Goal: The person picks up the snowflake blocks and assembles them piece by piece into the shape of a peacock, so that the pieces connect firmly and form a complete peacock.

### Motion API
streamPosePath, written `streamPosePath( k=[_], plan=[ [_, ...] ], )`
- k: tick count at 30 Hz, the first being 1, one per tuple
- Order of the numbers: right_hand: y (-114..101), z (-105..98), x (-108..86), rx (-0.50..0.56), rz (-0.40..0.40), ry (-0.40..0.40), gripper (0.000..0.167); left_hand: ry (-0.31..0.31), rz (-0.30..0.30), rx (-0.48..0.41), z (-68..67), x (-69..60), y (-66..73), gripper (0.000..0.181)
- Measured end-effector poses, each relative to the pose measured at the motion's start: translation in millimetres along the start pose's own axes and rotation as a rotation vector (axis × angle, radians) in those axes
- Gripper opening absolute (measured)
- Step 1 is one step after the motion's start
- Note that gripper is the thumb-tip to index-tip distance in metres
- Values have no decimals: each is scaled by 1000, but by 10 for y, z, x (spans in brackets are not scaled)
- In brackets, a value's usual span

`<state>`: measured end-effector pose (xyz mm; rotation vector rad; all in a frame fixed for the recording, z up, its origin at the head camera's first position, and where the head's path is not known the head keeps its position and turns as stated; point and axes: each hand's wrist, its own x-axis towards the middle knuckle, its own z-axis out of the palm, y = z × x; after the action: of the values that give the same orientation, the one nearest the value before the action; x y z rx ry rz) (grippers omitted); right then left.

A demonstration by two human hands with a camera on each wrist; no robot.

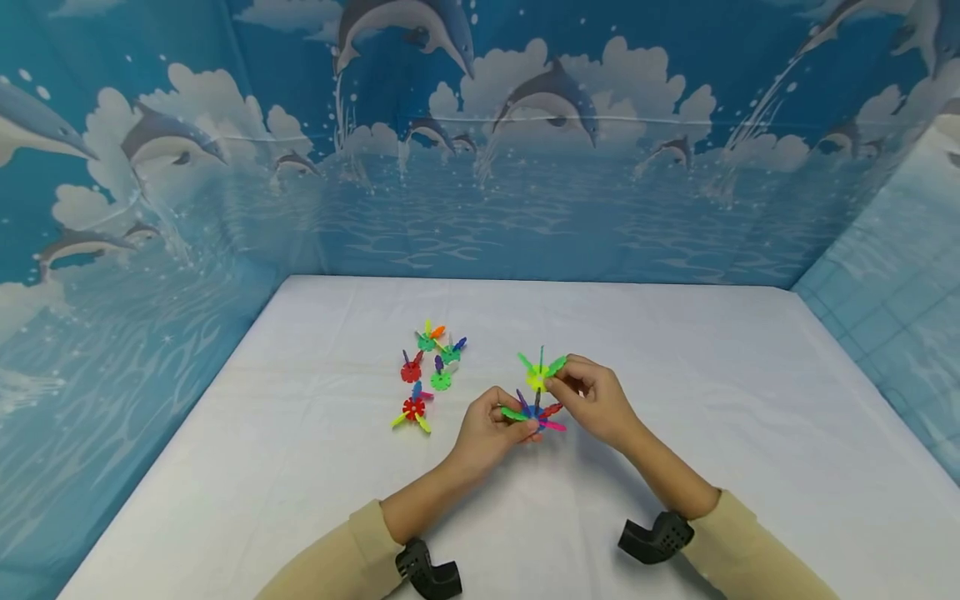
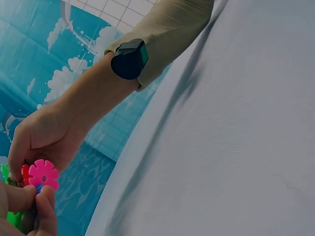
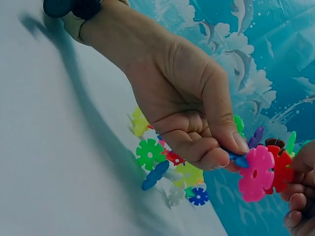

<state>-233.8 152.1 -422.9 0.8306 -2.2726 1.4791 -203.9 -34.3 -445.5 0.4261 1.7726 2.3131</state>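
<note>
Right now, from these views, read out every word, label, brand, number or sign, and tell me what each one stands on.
None: no text can be read in any view.
Plastic flower toys, white tablecloth, dolphin curtain: no lettering shows.
Black wrist devices: any marking is too small or dark to read.

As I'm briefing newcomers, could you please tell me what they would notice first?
Probably the dolphin backdrop, spanning the upper head view behind the white table. Next, the blue-centred cluster in the left hand and the yellow cluster at the right hand. More colourful clusters lie on the table, left of the hands.
</note>
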Motion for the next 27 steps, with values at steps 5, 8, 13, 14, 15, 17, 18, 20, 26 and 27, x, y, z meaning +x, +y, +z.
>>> streamPosePath(
  k=[5,8,13,14,15,17,18,20,26,27],
  plan=[
    [-35,23,-9,27,-15,-4,20,2,25,1,-1,-40,2,20],
    [-31,42,-23,46,-32,-2,20,-6,46,3,-6,-58,-2,20],
    [-25,78,-38,62,-44,-3,20,-9,53,-1,-22,-66,-10,20],
    [-29,81,-38,63,-42,-3,20,-8,49,-1,-26,-66,-7,20],
    [-36,81,-37,64,-38,-4,20,-7,44,4,-30,-63,-2,21],
    [-42,79,-36,71,-22,-8,19,-4,34,17,-37,-60,18,21],
    [-46,75,-33,79,-8,-13,17,-2,28,24,-42,-58,29,20],
    [-54,65,-26,99,27,-24,14,4,19,34,-53,-47,52,20],
    [-48,30,-27,171,112,-21,9,12,-5,64,-82,7,104,20],
    [-43,23,-34,179,120,-16,9,15,-9,69,-88,16,109,20]
  ],
)
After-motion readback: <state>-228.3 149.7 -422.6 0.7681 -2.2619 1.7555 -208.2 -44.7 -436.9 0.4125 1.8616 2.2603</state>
